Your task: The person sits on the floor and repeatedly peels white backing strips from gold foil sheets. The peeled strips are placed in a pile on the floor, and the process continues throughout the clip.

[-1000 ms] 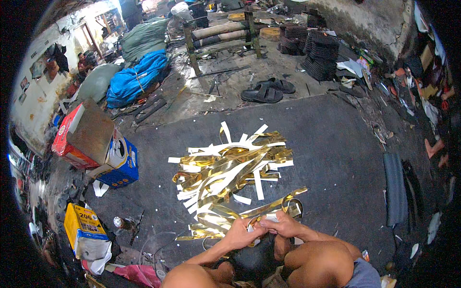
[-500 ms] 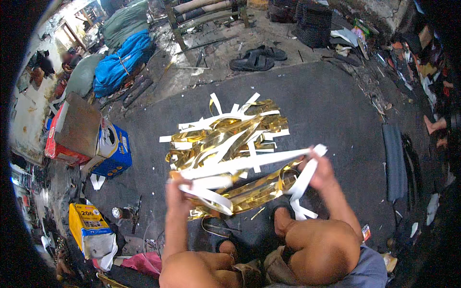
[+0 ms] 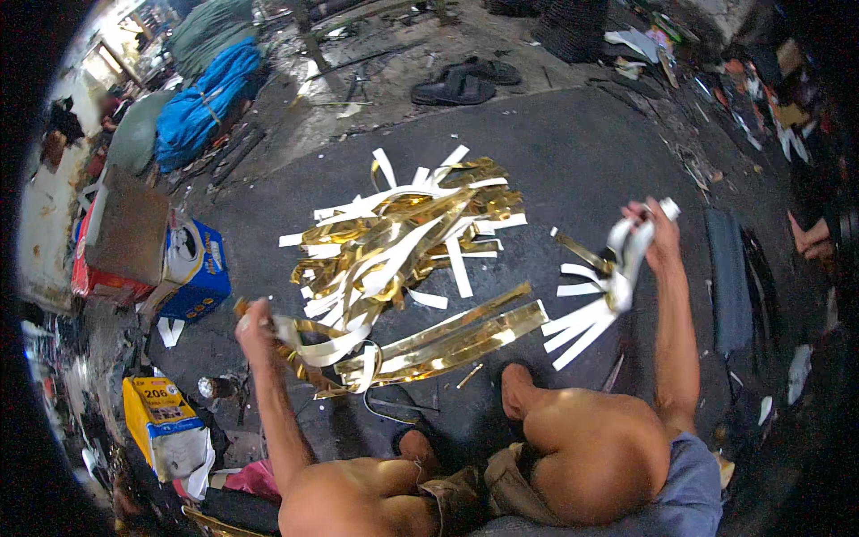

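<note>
At the left, my left hand [image 3: 255, 327] is closed round the end of some white and gold strips [image 3: 429, 345], whose shiny gold lengths trail rightward in front of my feet. Out to the right, my right hand [image 3: 660, 234] grips a bundle of white strips [image 3: 617, 277]. Their loose ends fan down and to the left, with a little gold among them. Between and beyond my hands lies a tangled pile of gold and white strips [image 3: 403, 237] on the dark mat [image 3: 591, 152].
A red and blue carton [image 3: 192, 273] and a yellow carton [image 3: 159, 407] stand at the left. Black sandals [image 3: 455, 87] lie beyond the mat. A dark rolled piece [image 3: 729, 282] runs along the right. A blue tarpaulin bundle [image 3: 206, 103] sits at the far left.
My hands have moved apart, the left outward to the left, the right up and to the right. The strips stretched between them have separated into two bunches.
</note>
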### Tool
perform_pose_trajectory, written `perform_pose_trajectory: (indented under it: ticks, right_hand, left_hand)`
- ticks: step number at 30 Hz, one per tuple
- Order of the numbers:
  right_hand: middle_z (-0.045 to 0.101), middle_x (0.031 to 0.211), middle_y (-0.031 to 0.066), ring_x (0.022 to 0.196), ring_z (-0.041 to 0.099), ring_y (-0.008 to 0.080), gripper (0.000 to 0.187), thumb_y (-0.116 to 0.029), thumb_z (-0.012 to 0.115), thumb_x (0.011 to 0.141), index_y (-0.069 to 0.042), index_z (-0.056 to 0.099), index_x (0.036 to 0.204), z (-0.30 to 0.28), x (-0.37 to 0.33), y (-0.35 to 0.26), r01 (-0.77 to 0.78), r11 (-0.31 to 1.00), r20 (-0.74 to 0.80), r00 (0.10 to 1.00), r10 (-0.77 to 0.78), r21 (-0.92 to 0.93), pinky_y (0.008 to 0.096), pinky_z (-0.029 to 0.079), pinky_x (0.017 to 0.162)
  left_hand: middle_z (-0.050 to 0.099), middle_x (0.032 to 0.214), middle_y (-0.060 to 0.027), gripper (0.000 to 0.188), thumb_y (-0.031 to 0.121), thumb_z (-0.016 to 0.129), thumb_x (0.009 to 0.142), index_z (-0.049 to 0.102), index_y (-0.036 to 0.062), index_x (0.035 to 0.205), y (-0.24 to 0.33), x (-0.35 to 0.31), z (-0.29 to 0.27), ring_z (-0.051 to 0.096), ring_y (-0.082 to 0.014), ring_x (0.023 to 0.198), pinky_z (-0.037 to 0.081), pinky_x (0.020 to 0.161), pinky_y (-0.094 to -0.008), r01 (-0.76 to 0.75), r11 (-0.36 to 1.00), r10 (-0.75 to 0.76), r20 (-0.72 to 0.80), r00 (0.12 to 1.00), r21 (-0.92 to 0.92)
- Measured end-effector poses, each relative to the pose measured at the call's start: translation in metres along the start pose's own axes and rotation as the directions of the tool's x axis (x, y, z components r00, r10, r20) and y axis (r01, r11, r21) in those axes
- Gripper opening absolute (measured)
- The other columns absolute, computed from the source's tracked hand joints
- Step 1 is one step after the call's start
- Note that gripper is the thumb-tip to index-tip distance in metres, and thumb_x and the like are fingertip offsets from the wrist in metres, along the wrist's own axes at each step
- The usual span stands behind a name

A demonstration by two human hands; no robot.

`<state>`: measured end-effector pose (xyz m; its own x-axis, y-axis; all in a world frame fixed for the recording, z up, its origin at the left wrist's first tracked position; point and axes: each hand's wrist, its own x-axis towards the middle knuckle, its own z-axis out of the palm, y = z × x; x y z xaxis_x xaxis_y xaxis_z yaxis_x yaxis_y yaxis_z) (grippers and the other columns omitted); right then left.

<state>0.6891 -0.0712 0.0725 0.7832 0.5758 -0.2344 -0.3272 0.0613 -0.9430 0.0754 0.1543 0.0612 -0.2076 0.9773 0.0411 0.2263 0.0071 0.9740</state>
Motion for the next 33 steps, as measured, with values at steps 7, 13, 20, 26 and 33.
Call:
perform_pose_trajectory:
  ticks: [7, 13, 20, 26, 33]
  right_hand:
    - [0.069, 0.095, 0.0131, 0.093, 0.068, 0.0233, 0.039, -0.035, 0.053, 0.096, 0.001, 0.066, 0.103, 0.156, -0.085, -0.144, 0.366, 0.926, 0.486, 0.828, -0.278, -0.094, 0.0343, 0.052, 0.081]
    - [0.062, 0.103, 0.0108, 0.101, 0.061, 0.0235, 0.035, -0.028, 0.042, 0.102, 0.002, 0.059, 0.109, 0.216, -0.127, -0.184, 0.407, 0.905, 0.607, 0.690, -0.393, 0.124, 0.0346, 0.046, 0.089]
    - [0.052, 0.099, 0.0076, 0.099, 0.054, 0.0189, 0.027, -0.028, 0.037, 0.104, -0.005, 0.051, 0.100, 0.256, -0.151, -0.180, 0.261, 0.935, 0.861, 0.388, -0.328, 0.238, 0.0367, 0.044, 0.093]
    - [0.057, 0.095, 0.0061, 0.095, 0.061, 0.0179, 0.033, -0.030, 0.037, 0.103, -0.004, 0.056, 0.100, 0.284, -0.129, -0.175, 0.317, 0.937, 0.915, 0.317, -0.249, 0.145, 0.0321, 0.049, 0.087]
    - [0.063, 0.089, 0.0128, 0.084, 0.065, 0.0234, 0.040, -0.031, 0.040, 0.100, 0.004, 0.060, 0.099, 0.300, -0.160, -0.189, 0.182, 0.969, 0.818, 0.522, -0.241, 0.169, 0.0355, 0.053, 0.080]
  left_hand:
    - [0.062, 0.071, -0.0022, 0.020, 0.022, 0.066, 0.081, 0.067, 0.0019, 0.083, 0.069, -0.084, 0.153, 0.055, -0.0108, 0.067, 0.045, 0.065, -0.0283, -0.279, 0.953, 0.108, 0.723, 0.683, 0.120]
    - [0.053, 0.056, 0.0004, 0.045, 0.049, 0.060, 0.090, 0.070, 0.0059, 0.080, 0.068, -0.106, 0.186, 0.041, -0.0085, 0.050, 0.032, 0.049, -0.0282, 0.300, 0.949, -0.252, 0.802, 0.542, 0.096]
    - [0.049, 0.055, 0.0010, 0.050, 0.050, 0.063, 0.089, 0.059, 0.0055, 0.066, 0.022, -0.069, 0.181, 0.042, -0.0104, 0.051, 0.033, 0.051, -0.0289, 0.369, 0.926, -0.333, 0.288, 0.898, -0.080]
    - [0.057, 0.065, -0.0001, 0.036, 0.041, 0.057, 0.092, 0.074, 0.0097, 0.100, 0.036, -0.075, 0.176, 0.046, -0.0096, 0.058, 0.038, 0.055, -0.0283, 0.110, 0.992, -0.122, 0.529, 0.840, 0.055]
    - [0.054, 0.059, -0.0026, 0.037, 0.039, 0.063, 0.088, 0.064, 0.0035, 0.081, -0.013, -0.121, 0.188, 0.046, -0.0104, 0.056, 0.038, 0.055, -0.0296, 0.065, 0.990, -0.121, 0.523, 0.844, 0.125]
